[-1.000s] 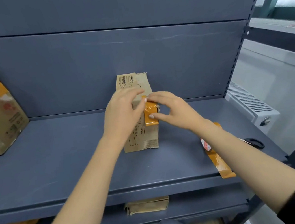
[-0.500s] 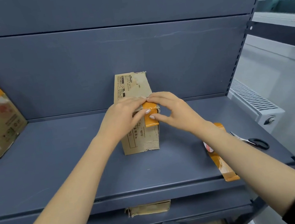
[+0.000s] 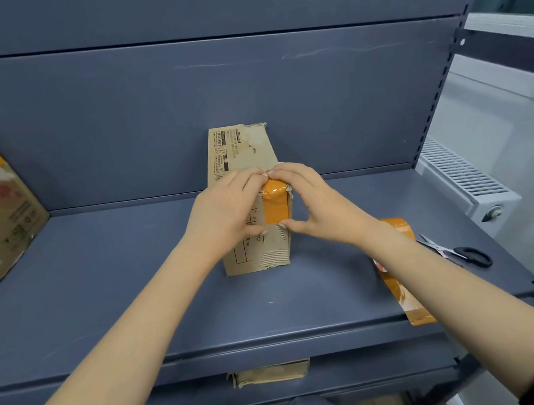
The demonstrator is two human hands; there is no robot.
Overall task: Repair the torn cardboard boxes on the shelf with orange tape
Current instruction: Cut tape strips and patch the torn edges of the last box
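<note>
Box (image 3: 246, 201) lies mid-shelf (image 3: 100, 294), long axis running front to back, away from the person. Orange tape strip (image 3: 275, 205) sits on its top right edge, running along that same axis. Left hand (image 3: 226, 216) lies over the box top just left of the strip, fingers fairly straight and pressing — not gripping. Right hand (image 3: 314, 204) arches over the right edge, fingertips at the strip's far end, thumb at its near end, pressing it down. Both hands equally near. Next smoothing likely runs down the right side. Tape roll (image 3: 396, 228) and scissors (image 3: 461, 252) sit right, behind the right forearm.
</note>
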